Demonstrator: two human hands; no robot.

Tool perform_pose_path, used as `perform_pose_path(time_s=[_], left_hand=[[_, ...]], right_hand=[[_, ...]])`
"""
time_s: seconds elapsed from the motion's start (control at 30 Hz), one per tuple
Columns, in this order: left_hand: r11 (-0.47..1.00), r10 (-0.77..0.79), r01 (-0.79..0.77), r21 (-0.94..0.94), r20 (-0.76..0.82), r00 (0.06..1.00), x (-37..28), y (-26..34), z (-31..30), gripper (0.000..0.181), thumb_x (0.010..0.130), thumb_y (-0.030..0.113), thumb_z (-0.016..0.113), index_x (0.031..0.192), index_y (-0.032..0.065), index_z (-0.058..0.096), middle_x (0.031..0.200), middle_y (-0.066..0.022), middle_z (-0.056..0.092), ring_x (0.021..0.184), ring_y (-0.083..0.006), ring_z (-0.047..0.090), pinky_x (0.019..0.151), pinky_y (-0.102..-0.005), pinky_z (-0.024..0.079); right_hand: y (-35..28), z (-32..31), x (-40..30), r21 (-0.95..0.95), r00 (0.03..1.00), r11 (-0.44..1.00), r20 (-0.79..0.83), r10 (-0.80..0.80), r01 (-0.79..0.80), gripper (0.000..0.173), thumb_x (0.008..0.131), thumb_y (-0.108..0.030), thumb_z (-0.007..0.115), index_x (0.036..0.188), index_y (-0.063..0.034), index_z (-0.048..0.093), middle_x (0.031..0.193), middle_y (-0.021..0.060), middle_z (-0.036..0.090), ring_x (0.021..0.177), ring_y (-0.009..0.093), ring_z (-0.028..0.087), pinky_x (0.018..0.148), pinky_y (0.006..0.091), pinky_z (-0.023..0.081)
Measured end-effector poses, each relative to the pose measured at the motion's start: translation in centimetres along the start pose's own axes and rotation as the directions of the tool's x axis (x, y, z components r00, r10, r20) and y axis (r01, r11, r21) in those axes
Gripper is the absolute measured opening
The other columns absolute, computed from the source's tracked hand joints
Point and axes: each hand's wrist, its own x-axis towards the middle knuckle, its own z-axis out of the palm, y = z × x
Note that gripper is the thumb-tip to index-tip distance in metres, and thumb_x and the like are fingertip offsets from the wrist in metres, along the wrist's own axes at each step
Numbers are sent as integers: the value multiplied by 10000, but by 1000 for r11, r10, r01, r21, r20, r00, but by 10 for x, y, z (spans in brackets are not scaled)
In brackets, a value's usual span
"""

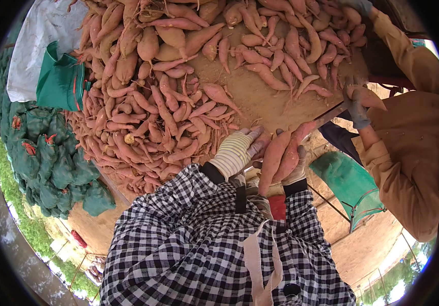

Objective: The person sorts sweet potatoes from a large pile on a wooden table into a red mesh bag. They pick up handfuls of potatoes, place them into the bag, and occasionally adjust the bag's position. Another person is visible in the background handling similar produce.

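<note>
My right hand [299, 164], in a light glove with dark fingertips, holds two long reddish sweet potatoes [280, 158] side by side at the near edge of the table. My left hand [238, 149], in a striped glove, lies just left of them, its fingers closed around another sweet potato [262, 144], partly hidden. Beyond my hands, a large heap of sweet potatoes [139, 107] covers the left of the dusty brown tabletop [238, 82]. More sweet potatoes [292, 49] lie in a looser group at the far right.
At the right, a co-worker in a brown jacket [407, 126] holds a sweet potato [368, 97]. A green mesh bag [349, 183] hangs on a frame below. Filled green mesh sacks [51, 164] are stacked at the left, near a folded green bag [58, 80] and a white sack [47, 34].
</note>
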Motion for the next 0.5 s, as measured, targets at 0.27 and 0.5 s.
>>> perform_pose_path(time_s=[0.27,0.5], left_hand=[[839,155,-64,540,-124,980,63,-67,-20,278,793,202,619,1027,53,613,986,-145,601,922,-324,567,771,-407,463],[355,-152,-408,841,483,863,131,-106,-16,283,791,175,605,1059,85,615,1066,-103,614,1051,-291,558,905,-391,424]], right_hand=[[21,25,-14,57,998,997,31,54,-56,811,686,-436,726,1324,-74,378,1244,110,500,1130,303,506,969,436,431],[34,23,-31,153,997,987,-63,-42,52,763,686,-412,716,1295,-71,409,1188,120,539,1053,319,552,908,446,473]])
